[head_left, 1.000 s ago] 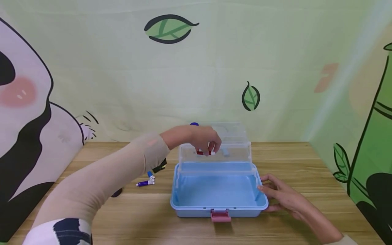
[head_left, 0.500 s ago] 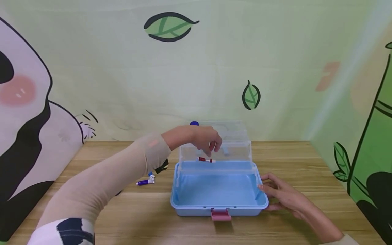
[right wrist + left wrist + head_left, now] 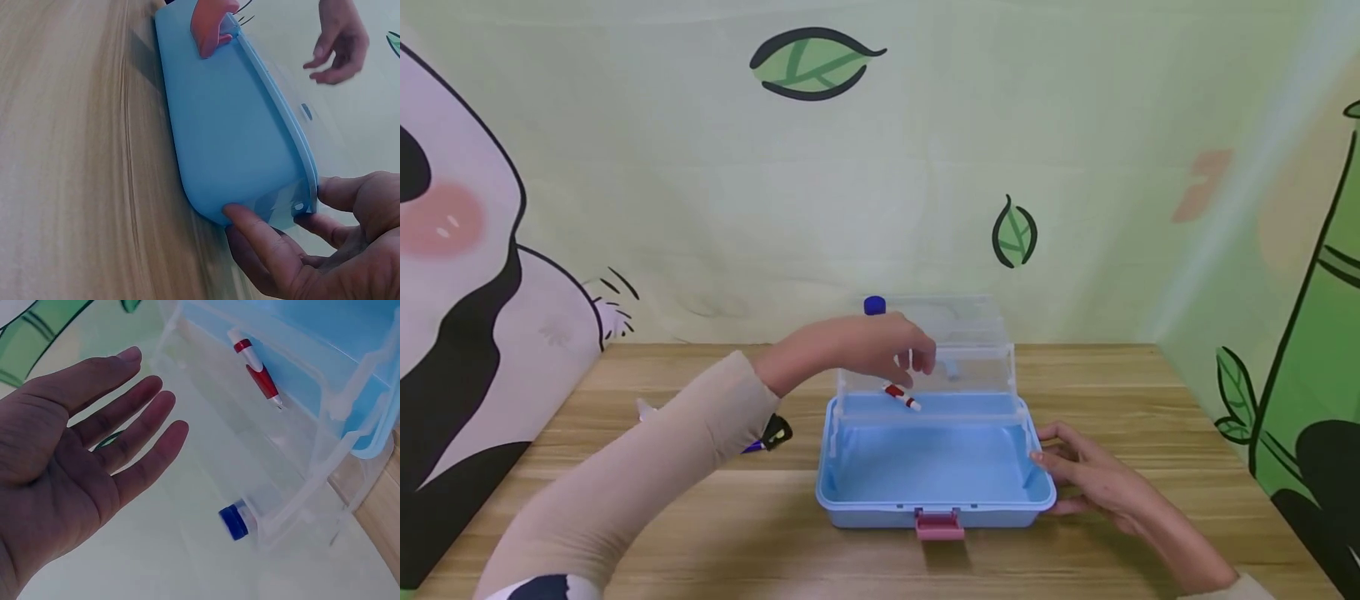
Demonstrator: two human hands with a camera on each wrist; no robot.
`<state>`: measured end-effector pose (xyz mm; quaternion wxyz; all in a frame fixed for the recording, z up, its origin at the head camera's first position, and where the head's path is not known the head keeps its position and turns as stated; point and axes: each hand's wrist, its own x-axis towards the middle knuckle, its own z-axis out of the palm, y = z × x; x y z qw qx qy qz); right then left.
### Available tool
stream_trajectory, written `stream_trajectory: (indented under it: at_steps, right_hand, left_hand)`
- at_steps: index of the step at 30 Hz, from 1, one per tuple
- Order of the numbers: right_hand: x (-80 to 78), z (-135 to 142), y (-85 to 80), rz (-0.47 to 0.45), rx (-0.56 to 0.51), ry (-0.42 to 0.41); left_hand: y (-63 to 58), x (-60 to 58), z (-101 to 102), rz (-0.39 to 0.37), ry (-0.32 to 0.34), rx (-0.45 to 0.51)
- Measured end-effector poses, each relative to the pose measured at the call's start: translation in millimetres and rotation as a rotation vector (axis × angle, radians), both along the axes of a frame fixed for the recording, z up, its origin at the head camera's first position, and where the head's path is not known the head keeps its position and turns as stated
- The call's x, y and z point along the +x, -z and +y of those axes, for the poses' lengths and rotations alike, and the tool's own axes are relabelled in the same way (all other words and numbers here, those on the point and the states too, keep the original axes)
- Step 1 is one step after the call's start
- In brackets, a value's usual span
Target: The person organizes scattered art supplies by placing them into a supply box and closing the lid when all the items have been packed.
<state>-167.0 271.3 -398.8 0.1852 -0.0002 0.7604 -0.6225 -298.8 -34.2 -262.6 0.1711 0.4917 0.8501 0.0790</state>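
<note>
A small red-and-white pen (image 3: 902,397) lies in the clear fold-out tray (image 3: 985,379) of a blue storage box (image 3: 940,467). Just above the pen is my left hand (image 3: 887,346), its fingers loose and holding nothing. The left wrist view shows that left hand (image 3: 100,437) with fingers spread, apart from the pen (image 3: 262,380). My right hand (image 3: 1090,479) grips the box's right end, thumb at the rim and fingers against the outer wall. In the right wrist view, fingertips of the right hand (image 3: 312,244) touch the blue end wall (image 3: 231,125).
A blue-capped item (image 3: 874,306) stands at the tray's back left. Left of the box, a black object (image 3: 777,431) and a blue pen (image 3: 752,447) lie partly hidden by my left arm. The box's pink latch (image 3: 940,527) hangs at the front.
My left hand has let go of the pen, which has dropped into the clear tray and turned. The hand has since drawn slightly left. My right hand stays at the box.
</note>
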Motion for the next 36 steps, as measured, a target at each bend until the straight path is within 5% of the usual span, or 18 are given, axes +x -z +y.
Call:
stream_trajectory:
  at_steps: [5, 10, 20, 25, 36]
  right_hand:
    - [-0.8, 1, 0.0, 0.000, -0.011, -0.002]
    - [3.1, 7, 5.3, -0.028, -0.019, 0.000]
    - [0.7, 4, -0.8, -0.029, -0.002, 0.002]
    - [-1.3, 7, -5.8, -0.013, 0.004, -0.006]
    - [-2.0, 5, -1.3, -0.023, -0.012, 0.015]
  left_hand:
    - [-1.2, 18.5, -35, 0.063, -0.049, 0.081]
    - [18.2, 27.8, -63, 0.076, -0.126, 0.103]
    - [63.5, 29.2, -116, 0.156, -0.299, 0.086]
    - [88.6, 29.0, -135, 0.203, -0.305, 0.101]
    - [113.8, 34.5, -161, 0.175, -0.391, 0.147]
